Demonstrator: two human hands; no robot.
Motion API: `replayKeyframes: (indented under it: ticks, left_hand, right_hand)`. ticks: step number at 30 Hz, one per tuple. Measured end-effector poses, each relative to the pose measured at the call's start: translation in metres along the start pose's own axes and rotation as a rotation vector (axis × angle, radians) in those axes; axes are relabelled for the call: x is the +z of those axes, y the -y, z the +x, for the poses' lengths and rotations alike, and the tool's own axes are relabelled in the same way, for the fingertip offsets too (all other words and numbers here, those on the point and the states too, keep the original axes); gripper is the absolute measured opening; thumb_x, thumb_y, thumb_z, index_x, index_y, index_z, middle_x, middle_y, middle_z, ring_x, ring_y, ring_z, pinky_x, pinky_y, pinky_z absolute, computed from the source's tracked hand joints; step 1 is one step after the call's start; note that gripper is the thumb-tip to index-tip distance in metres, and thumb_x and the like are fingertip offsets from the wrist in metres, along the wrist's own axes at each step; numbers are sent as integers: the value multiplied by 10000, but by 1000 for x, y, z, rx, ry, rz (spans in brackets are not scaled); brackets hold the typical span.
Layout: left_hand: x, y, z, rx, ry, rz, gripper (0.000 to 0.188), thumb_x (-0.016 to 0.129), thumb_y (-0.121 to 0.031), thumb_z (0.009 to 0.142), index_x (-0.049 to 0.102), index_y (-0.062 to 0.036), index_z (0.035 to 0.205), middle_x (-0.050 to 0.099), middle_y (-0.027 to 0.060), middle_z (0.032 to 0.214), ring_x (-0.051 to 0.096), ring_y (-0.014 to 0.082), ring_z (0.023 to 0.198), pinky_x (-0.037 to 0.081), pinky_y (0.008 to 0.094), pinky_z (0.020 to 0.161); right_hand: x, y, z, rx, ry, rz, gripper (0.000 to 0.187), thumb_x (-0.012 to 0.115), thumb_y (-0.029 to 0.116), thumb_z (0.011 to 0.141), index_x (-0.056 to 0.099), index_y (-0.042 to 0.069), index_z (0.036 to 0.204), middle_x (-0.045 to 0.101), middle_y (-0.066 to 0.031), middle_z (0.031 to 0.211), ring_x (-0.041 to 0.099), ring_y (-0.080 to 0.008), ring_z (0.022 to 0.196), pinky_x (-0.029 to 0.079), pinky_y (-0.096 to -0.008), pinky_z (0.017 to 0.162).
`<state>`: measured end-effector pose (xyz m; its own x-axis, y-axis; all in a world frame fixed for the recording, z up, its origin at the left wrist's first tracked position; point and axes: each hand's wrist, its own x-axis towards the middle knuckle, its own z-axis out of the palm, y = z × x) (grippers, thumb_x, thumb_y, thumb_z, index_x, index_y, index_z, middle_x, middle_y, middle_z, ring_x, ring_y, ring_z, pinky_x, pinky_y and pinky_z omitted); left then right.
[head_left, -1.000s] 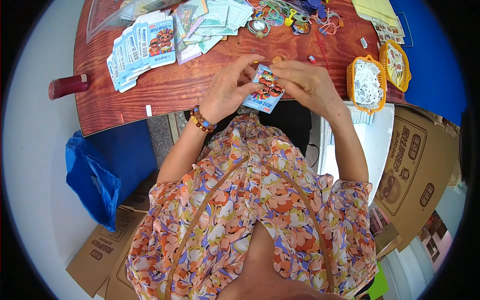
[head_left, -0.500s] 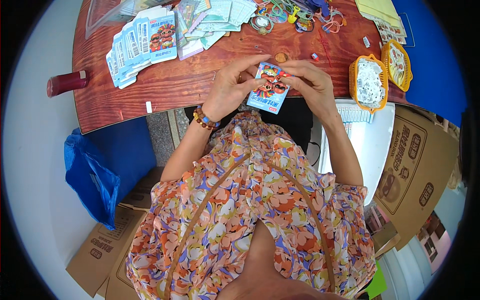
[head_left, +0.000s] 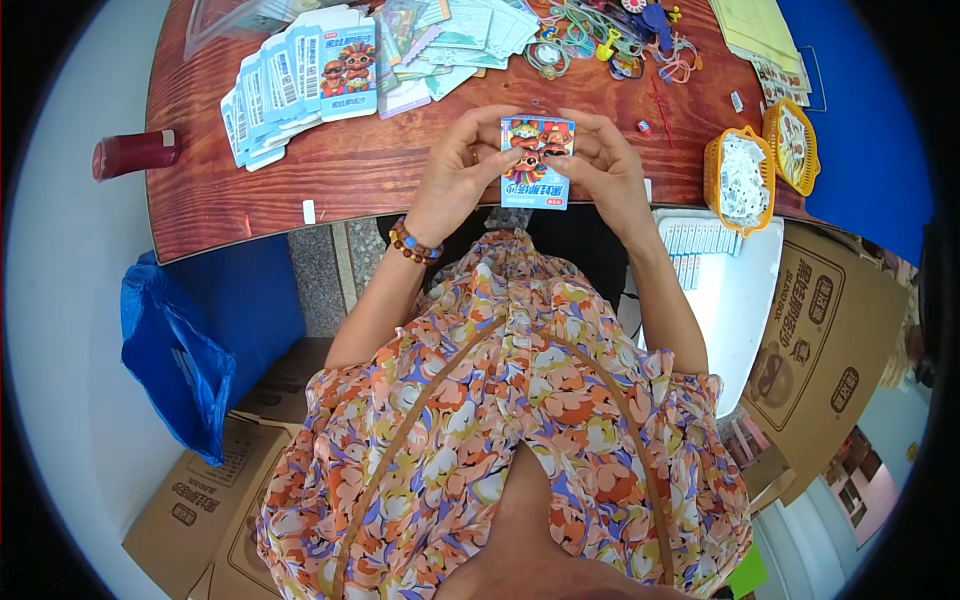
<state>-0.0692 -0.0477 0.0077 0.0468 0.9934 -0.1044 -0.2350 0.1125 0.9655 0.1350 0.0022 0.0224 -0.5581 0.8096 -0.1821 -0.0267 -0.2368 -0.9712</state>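
Note:
Both hands hold one small blue packet card [head_left: 537, 162] printed with cartoon figures, just over the near edge of the wooden table [head_left: 340, 170]. My left hand [head_left: 460, 172], with a bead bracelet at the wrist, grips its left side. My right hand [head_left: 603, 165] grips its right side, thumb on the front. A fanned stack of similar blue cards [head_left: 300, 80] lies on the table to the upper left.
A dark red bottle [head_left: 135, 153] lies at the table's left end. Two orange baskets [head_left: 742, 180] sit at the right. Coloured rings and small toys [head_left: 610, 40] lie at the far edge. A blue bag [head_left: 185, 345], cardboard boxes [head_left: 820, 340] and a white bin [head_left: 730, 290] stand below.
The packet card has turned from tilted to upright and squarely facing up between both hands, which shifted slightly toward the table edge.

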Motion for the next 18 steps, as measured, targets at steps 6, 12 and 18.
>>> replayKeyframes:
  ticks: [6, 12, 18]
  left_hand:
    - [-20, 7, -13, 51, -110, 140, 634, 720, -41, 839, 443, -81, 1408, 581, 55, 1050, 577, 112, 860, 493, 259, 722]
    - [-49, -9, -55, 25, -309, 101, 658, 685, -12, 861, 402, -75, 1452, 585, 41, 1028, 568, 90, 820, 481, 240, 689]
    - [-65, -12, -62, 47, -385, 214, 655, 665, -5, 875, 392, -87, 1465, 616, 33, 985, 582, 53, 760, 457, 219, 622]
  right_hand:
    - [29, -7, 15, 4, -50, -19, 512, 606, 67, 941, 414, 20, 1414, 652, -115, 1144, 634, -163, 1057, 521, -265, 875]
    - [34, -27, 2, 78, -154, -51, 387, 547, 101, 990, 484, 12, 1362, 661, -94, 1051, 660, -124, 866, 523, -218, 689]
    - [14, -42, 9, 41, -149, -211, 274, 534, 111, 1004, 586, 5, 1252, 668, -47, 981, 632, -78, 770, 473, -185, 621]
